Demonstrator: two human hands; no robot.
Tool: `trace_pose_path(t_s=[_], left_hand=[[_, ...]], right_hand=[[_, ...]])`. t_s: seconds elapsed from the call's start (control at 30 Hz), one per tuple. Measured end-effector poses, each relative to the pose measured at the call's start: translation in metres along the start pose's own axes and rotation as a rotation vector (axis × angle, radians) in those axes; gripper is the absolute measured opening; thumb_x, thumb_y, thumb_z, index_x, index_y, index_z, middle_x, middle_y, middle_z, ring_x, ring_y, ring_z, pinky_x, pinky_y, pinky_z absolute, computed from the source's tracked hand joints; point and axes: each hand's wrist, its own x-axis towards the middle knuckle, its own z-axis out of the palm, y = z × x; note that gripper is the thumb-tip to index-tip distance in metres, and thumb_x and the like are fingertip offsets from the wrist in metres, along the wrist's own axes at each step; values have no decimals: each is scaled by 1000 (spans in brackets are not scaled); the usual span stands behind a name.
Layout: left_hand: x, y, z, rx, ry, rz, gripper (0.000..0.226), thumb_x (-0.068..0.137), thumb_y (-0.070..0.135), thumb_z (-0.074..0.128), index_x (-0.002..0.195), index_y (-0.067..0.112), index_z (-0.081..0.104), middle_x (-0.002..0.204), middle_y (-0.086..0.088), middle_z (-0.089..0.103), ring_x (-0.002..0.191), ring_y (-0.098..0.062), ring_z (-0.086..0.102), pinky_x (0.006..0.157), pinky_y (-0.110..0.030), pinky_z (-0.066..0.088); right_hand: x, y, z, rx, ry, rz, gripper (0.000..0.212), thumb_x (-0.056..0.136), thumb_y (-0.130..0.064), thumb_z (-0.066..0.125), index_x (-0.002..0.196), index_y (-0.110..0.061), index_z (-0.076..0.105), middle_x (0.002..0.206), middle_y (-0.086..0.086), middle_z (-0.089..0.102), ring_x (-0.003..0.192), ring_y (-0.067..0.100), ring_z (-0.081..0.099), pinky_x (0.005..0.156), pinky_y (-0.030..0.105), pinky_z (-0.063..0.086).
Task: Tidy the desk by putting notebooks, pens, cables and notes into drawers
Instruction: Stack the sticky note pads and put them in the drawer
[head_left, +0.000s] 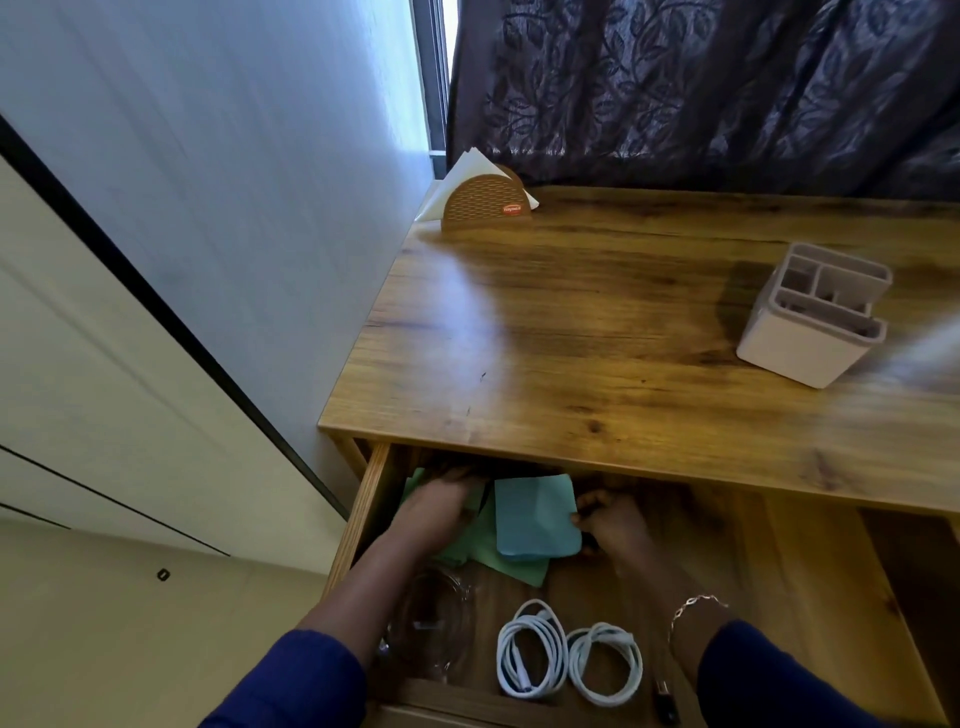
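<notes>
The wooden desk's drawer (363, 509) is pulled out below the desktop. Inside it lie green paper notes (511, 564) with a blue pad of notes (535, 519) on top. My left hand (441, 506) rests flat on the green notes at the drawer's back left, its fingertips hidden under the desk edge. My right hand (610, 525) pinches the blue pad's right edge. Two coiled white cables (532, 649) (605, 662) lie at the drawer's front, with a clear plastic item (431, 623) beside them on the left.
On the desktop (597, 364) stand a white desk organiser (815, 317) at the right and a brown napkin holder (485, 205) with white napkins at the back left corner. A wall runs along the left, a dark curtain hangs behind. A small dark object (667, 701) lies at the drawer's front right.
</notes>
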Motion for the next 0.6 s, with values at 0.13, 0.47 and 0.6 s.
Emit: trace_pose_path(t_s=[0.13,0.47,0.6], left_hand=[[-1,0,0,87,-124,3,59,94,27,49,147,27,21,151,-4,29,131,-25,38,101,-35,37],[-6,-15,4,118,-163,2,78,88,26,59,149,29,10,156,1,13,134,-25,34,102,-36,40],[-9,-16,5,104,-161,8,82,88,23,59,149,29,5,158,1,8,137,-23,31,103,-34,39]], right_hand=[[-3,4,10,-36,-12,6,10,85,-1,60,88,-10,57,93,11,60,80,22,58,53,27,50],[-13,11,23,-115,-57,-8,14,84,-6,64,86,-12,52,91,15,67,59,18,63,51,27,55],[-17,9,21,-553,58,-213,20,88,-26,61,103,-15,60,105,7,67,87,21,65,69,27,49]])
